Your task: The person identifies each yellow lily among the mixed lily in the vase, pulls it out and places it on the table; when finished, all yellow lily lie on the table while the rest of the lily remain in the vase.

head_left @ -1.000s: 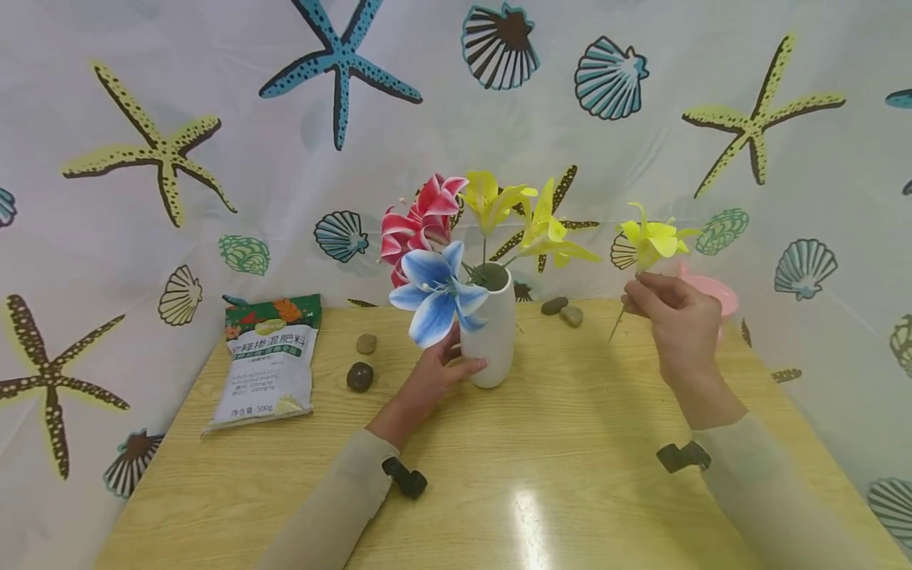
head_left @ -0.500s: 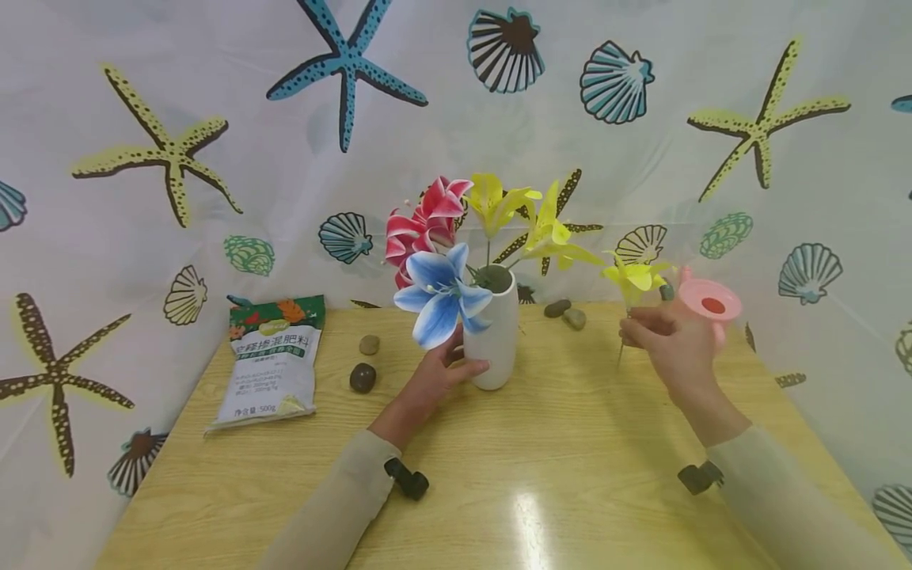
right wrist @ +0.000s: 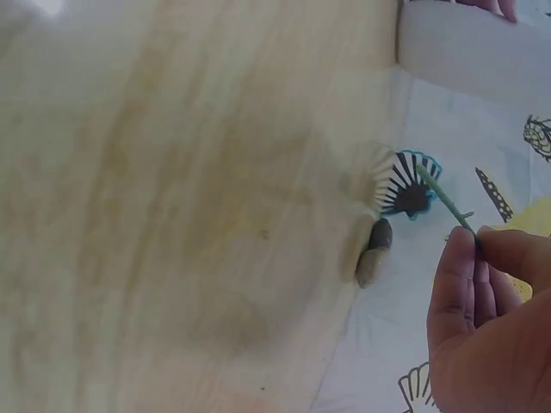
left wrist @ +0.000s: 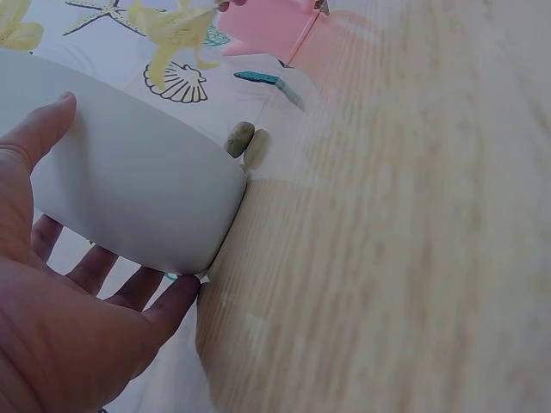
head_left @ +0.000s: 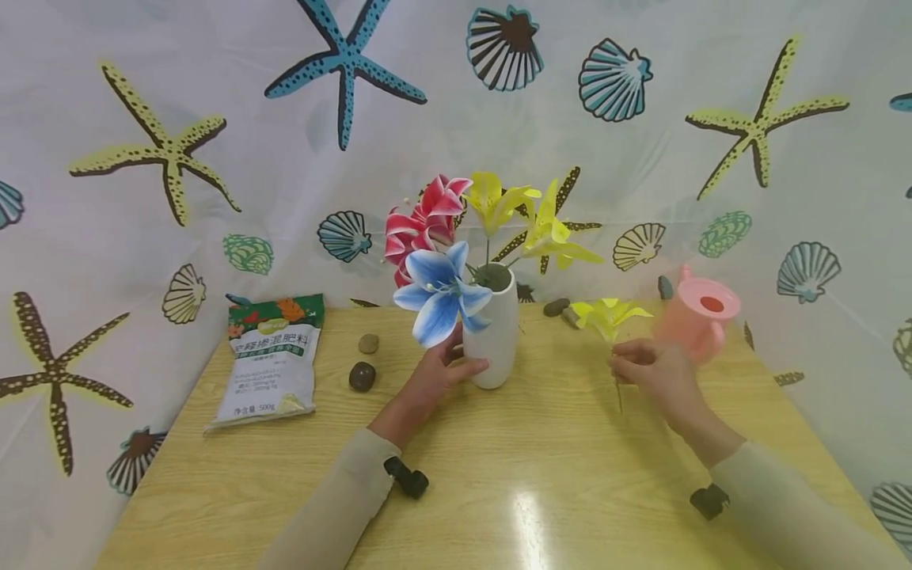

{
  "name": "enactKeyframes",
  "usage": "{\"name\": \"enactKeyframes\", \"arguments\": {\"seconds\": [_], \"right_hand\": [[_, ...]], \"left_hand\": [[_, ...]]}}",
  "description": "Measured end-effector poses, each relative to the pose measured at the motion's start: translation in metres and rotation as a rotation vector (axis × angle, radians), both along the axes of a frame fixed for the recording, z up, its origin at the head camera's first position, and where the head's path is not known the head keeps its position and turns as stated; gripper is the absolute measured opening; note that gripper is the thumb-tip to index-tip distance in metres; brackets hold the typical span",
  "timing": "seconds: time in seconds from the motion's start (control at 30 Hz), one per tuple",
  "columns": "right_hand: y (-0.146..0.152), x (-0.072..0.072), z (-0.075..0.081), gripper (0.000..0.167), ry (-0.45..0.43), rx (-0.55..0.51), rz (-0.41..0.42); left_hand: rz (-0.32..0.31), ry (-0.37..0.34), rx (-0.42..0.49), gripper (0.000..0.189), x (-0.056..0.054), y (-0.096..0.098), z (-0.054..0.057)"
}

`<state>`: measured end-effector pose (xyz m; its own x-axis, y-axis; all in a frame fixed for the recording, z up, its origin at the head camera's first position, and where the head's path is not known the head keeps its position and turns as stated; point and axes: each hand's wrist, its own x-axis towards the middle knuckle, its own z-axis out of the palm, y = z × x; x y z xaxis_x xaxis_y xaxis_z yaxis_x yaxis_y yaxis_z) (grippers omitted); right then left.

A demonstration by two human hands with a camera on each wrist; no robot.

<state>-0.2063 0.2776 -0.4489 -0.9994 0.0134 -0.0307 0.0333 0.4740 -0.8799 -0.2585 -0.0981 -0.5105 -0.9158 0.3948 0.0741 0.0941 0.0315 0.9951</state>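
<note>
A white vase (head_left: 493, 344) stands upright on the table, holding red-pink lilies (head_left: 420, 226), a blue lily (head_left: 438, 294) and two yellow lilies (head_left: 552, 233). My left hand (head_left: 431, 384) grips its lower left side; the left wrist view has the thumb on one side of the vase (left wrist: 142, 172) and the fingers around the other. To the right, my right hand (head_left: 663, 384) pinches the stem of a loose yellow lily (head_left: 609, 318) between thumb and fingertips, bloom up. In the right wrist view the green stem (right wrist: 446, 202) sticks out past the fingertips.
A fertilizer bag (head_left: 271, 364) lies at the left, with a dark pebble (head_left: 362, 377) and a lighter pebble (head_left: 368, 343) beside it. Behind the right hand stands a pink watering can (head_left: 701, 313). More stones (head_left: 556, 307) lie by the patterned backdrop (head_left: 499, 127).
My right hand has come down and slightly left with the yellow lily, away from in front of the watering can, which shows more now. The left hand stays at the vase.
</note>
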Motion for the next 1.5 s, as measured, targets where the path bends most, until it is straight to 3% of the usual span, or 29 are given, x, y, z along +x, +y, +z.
{"name": "enactKeyframes", "arguments": {"seconds": [0.3,0.47,0.7,1.5], "right_hand": [[-0.007,0.003,-0.014,0.035,-0.028,0.137,0.041],[-0.013,0.002,-0.022,0.030,0.010,0.232,0.047],[-0.017,0.000,-0.031,0.033,-0.040,0.124,0.065],[-0.023,-0.002,-0.038,0.038,-0.085,0.108,0.085]], "left_hand": [[-0.001,0.008,0.008,0.082,-0.003,-0.002,0.000],[-0.006,0.006,0.012,0.081,-0.003,-0.002,0.001],[-0.011,0.007,0.002,0.082,-0.004,-0.002,-0.001],[-0.009,0.006,-0.009,0.080,-0.002,-0.003,-0.002]]}}
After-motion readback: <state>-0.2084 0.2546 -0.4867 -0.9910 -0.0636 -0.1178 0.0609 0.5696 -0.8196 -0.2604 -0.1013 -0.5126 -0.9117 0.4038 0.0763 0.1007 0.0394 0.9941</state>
